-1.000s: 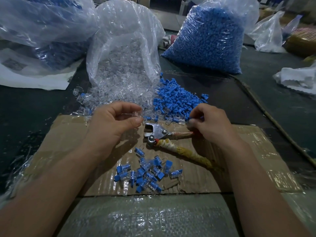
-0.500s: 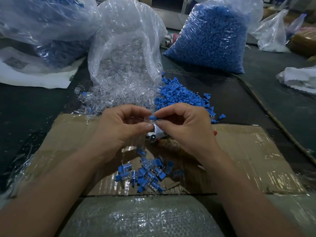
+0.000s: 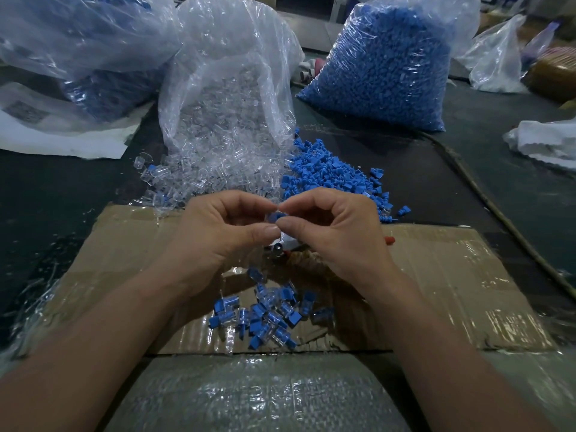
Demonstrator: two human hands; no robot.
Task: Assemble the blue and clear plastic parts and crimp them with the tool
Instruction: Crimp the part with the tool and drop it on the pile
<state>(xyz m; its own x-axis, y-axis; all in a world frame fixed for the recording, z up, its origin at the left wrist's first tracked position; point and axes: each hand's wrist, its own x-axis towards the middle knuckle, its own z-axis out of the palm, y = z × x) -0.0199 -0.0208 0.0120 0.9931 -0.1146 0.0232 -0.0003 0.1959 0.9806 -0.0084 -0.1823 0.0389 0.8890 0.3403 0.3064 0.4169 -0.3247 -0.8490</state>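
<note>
A dark, matte surface [image 3: 467, 169] fills the dimly lit scene. A flattened brown cardboard sheet [image 3: 452, 275], glossy with clear tape, lies on it. A white paper sheet [image 3: 62, 138] sits far left, crumpled white plastic [image 3: 545, 138] far right, and a thin brown cord [image 3: 486, 201] runs diagonally between.

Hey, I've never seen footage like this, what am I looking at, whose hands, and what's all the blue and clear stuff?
No machine here: a person works with bare hands, filmed by a head-worn camera looking down. The left hand and right hand together pinch a small blue part; any clear piece there is too faint to confirm. Beneath, on taped cardboard, lie a metal crimping tool and a heap of joined blue-and-clear pieces. Behind are a bag of clear parts, loose blue parts and a bag of blue parts.
</note>
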